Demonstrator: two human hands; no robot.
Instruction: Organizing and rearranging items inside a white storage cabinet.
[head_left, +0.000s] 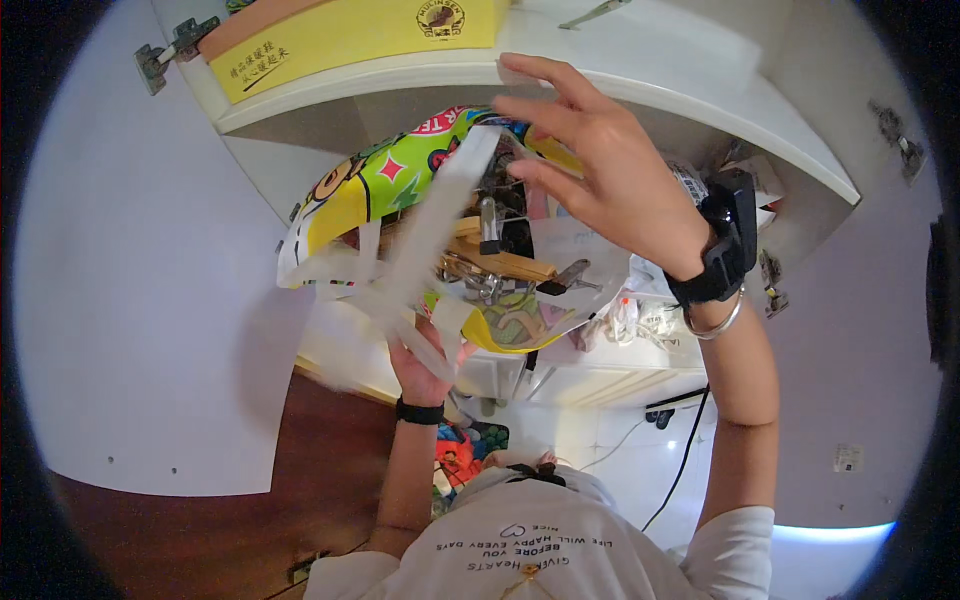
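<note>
A brightly printed plastic tote bag (397, 169) with white straps lies tilted on a cabinet shelf, its mouth facing me. Inside it are wooden trouser hangers (517, 264) and metal clips (491, 225) with black tips. My left hand (424, 371) grips the near lower side of the bag, partly hidden by a strap. Over the bag's far side, my right hand (592, 154) is held with its fingers spread and nothing between them. A blurred white strap (442, 202) crosses the bag's mouth, its upper end close to my right fingertips.
A yellow shoe box (352, 45) bearing writing stands on the upper shelf (637, 82). Cabinet doors (150, 300) hang open on both sides. Plastic-wrapped items (637, 319) lie right of the bag. Below, a black cable (682, 465) runs near colourful cloth (456, 457).
</note>
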